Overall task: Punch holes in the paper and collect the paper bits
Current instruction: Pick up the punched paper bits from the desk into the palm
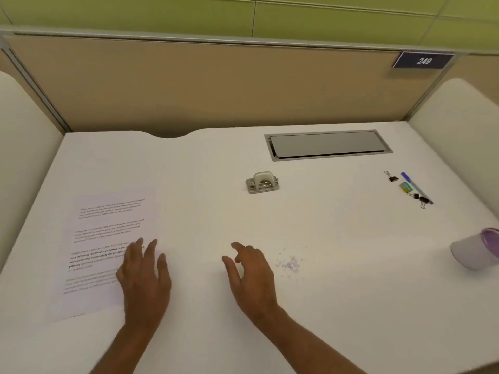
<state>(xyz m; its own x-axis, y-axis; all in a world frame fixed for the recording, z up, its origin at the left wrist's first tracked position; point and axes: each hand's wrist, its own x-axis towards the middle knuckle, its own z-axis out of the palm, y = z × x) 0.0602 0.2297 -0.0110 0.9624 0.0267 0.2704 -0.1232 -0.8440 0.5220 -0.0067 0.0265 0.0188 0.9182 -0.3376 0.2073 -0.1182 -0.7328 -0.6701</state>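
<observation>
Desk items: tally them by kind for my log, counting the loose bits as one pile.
Printed sheet: 1
Hole punch: 1
Paper-bit pile: 1
Binder clips: 3
Pen: 1
Yellow-green pad: 1
Lilac container: 1
Total: 9

Number plate (423,60): "249", on the partition (216,85) far beyond your right hand (251,271).
Printed sheet (108,238): lines you cannot read.

There is only one view, from the person's head. It looks forward and down over the white surface (324,238) toward the beige partition (216,85). It sits near; the edges seem curved, probably from the wide lens.
</observation>
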